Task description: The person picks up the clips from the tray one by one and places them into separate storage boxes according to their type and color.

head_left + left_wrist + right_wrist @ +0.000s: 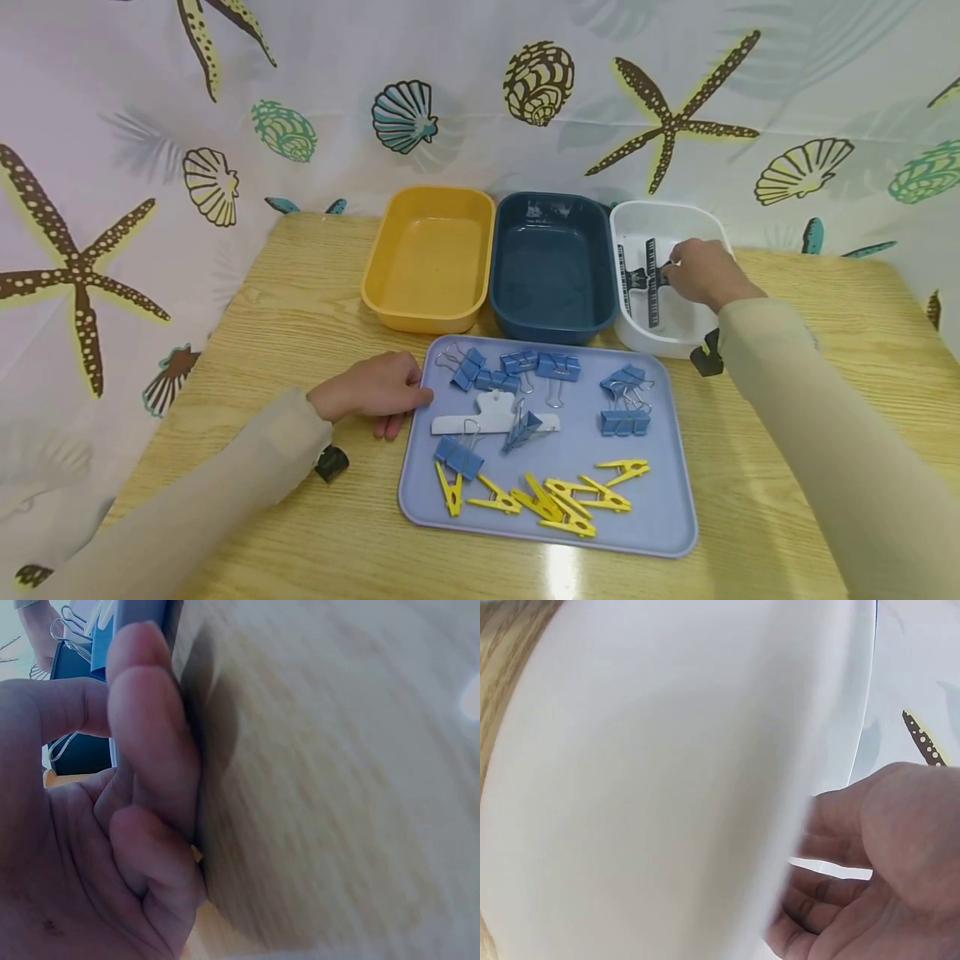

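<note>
My right hand (702,271) reaches into the white bin (660,343) and pinches the handle of a long black clip with ruler-like marks (652,283). A second black clip (623,282) lies to its left in the same bin. In the right wrist view, the bin's wall (645,780) hides the fingertips and the clip. My left hand (382,389) rests beside the left edge of the lavender tray (570,542), its fingers loosely bent against the table and the tray's rim. On the tray lie several blue binder clips (624,422), a wide white clip (487,417) and several yellow clothespins (495,495).
A yellow bin (427,319) and a dark blue bin (551,332) stand left of the white one, side by side behind the tray. All rest on a wooden table (315,275). A patterned cloth (465,75) hangs behind the table.
</note>
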Demonstrator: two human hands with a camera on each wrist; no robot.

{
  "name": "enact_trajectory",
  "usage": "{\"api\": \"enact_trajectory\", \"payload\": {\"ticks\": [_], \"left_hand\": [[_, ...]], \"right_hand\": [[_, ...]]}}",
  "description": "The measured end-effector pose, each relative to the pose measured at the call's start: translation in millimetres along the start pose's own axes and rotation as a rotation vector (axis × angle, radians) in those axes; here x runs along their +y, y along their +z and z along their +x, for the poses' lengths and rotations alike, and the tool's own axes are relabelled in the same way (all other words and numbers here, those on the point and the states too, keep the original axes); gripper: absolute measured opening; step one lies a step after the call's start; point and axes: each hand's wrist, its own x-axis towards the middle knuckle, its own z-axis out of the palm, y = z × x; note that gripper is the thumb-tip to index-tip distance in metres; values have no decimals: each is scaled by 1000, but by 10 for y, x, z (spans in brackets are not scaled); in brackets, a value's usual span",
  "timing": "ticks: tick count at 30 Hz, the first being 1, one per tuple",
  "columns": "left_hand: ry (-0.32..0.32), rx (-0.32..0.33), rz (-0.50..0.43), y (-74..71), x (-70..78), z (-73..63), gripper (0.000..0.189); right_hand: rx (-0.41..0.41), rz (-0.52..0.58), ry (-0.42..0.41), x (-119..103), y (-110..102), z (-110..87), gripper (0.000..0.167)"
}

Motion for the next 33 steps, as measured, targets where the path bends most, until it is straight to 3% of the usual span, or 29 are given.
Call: {"api": "enact_trajectory", "payload": {"ticks": [10,18,33], "left_hand": [[6,-1,1,-9,-4,-6,38],[-2,4,10,0,-6,4,37],[6,9,3,3,-27,17,37]], "right_hand": [[-23,12,42,22,32,38,41],[12,-1,17,50,69,70,39],[4,-2,-1,38,85,86,38]]}}
